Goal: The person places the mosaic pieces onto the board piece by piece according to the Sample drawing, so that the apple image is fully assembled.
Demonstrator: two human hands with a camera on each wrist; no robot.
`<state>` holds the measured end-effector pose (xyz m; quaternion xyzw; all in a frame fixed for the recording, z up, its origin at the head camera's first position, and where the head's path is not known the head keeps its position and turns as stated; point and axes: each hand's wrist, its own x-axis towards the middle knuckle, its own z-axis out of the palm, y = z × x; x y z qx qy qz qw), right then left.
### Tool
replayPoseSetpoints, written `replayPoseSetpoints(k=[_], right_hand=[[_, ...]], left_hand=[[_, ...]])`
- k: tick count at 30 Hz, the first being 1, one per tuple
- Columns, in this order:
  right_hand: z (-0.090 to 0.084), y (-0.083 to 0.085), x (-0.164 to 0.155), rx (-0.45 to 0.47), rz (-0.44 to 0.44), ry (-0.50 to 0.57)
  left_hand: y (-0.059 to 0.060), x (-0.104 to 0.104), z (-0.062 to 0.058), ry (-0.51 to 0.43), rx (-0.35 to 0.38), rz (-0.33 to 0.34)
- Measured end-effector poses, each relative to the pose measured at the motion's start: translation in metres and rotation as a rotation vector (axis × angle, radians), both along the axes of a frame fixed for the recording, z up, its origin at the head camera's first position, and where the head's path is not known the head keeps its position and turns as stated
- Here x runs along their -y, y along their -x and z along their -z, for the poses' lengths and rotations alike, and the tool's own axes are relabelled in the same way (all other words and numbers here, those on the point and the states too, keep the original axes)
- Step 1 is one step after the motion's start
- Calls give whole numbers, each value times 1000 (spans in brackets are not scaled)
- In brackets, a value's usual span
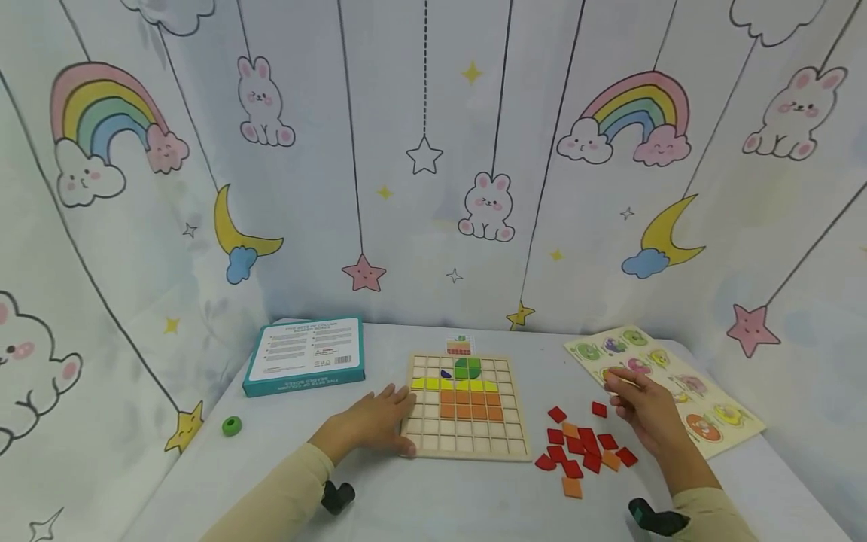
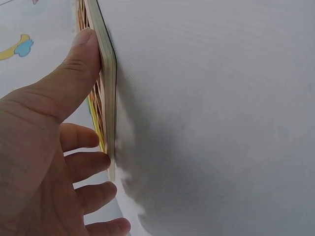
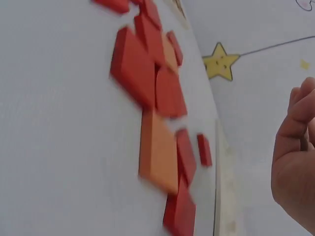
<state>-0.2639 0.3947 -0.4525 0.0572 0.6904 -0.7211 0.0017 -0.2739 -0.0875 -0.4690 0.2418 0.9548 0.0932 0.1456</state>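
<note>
A wooden grid board lies mid-table, with green, yellow, orange and small dark blue pieces set in its cells. My left hand rests beside its left edge, fingers spread. In the left wrist view the thumb touches the edge of the board. My right hand is raised above the right side of the table, fingers bent. Something orange shows by its fingertips, but whether it is a held tile or a printed picture is unclear. Loose red tiles and a few orange tiles lie below it.
A small pattern card stands behind the board. At the back left lies a teal-edged box, with a green bead in front of it. A sheet of fruit pictures lies on the right, partly behind my right hand.
</note>
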Motion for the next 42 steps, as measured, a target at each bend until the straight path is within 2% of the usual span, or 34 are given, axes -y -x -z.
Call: replayPoseSetpoints(k=[3, 9, 11, 14, 18, 22, 26, 30, 37, 42], right_hand=[[-5, 13, 30, 24, -15, 43], [-1, 43, 113, 74, -67, -12], [4, 50, 141, 78, -100, -20], [10, 54, 179, 59, -197, -52], [15, 54, 220, 36, -339, -192], [19, 53, 248, -13, -422, -470], [24, 54, 263, -69, -408, -729], [29, 56, 267, -92, -395, -835], [25, 54, 255, -135, -389, -840], [19, 50, 232, -79, -364, -686]], left_hand=[[0, 0, -1, 2, -4, 1], [0, -1, -3, -15, -28, 10], [1, -1, -4, -17, -36, 8], [2, -1, -5, -16, -41, 2], [4, -1, -3, -13, -29, -9], [5, -1, -1, -1, -21, -15], [5, -2, -1, 4, -25, -17], [5, -3, -1, 2, -23, -18], [6, -3, 0, -1, -25, -15], [5, -2, -2, -6, -27, -15]])
